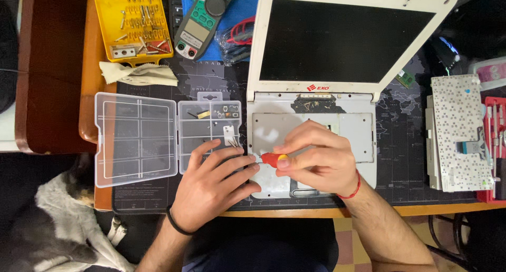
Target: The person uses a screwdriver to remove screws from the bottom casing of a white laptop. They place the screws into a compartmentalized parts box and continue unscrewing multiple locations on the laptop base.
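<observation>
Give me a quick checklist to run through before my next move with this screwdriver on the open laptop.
1. Grip on the screwdriver: ok, the right hand pinches its red and yellow handle.
2. Tip seated on a screw: cannot tell, the left hand hides the tip.
3. Laptop steadied: ok, the left hand rests at its front left corner.
4. Parts box ready: ok, it lies open beside the left hand, with small parts in some compartments.
5. Removed keyboard out of the way: ok, it lies apart on the right.
6. Mat under the laptop: ok.
</observation>
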